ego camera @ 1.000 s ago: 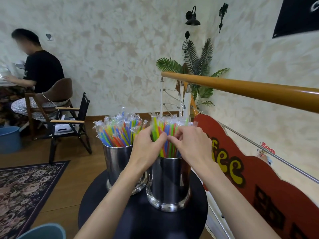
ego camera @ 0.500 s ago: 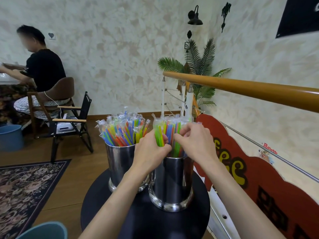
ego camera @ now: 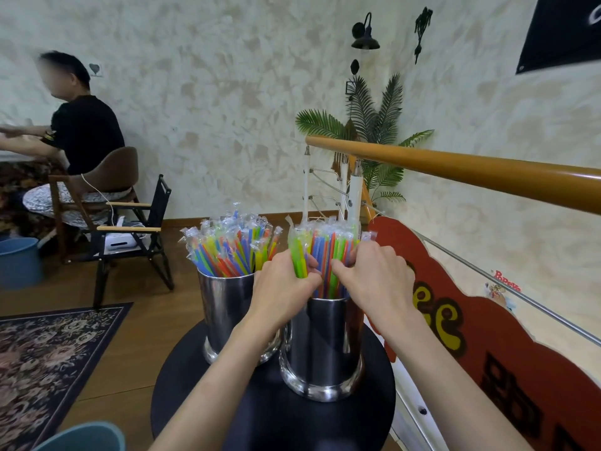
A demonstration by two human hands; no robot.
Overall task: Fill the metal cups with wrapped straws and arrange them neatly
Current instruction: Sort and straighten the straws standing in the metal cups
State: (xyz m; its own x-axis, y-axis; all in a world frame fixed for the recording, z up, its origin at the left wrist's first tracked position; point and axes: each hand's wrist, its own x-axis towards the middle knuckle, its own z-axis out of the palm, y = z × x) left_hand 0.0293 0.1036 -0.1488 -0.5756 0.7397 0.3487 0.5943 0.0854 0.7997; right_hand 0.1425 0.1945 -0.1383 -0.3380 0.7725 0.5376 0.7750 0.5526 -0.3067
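Head view: left hand pinches green straws, right hand seemingly grips the bundle above the right cup; squeeze evenly.

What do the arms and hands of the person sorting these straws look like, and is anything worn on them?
Both forearms are bare as far as the picture shows them; no sleeve edge comes into view. The left hand and the right hand wear no gloves. No ring, watch or bracelet shows on the visible fingers or wrists. The nails that show look short and unpainted.
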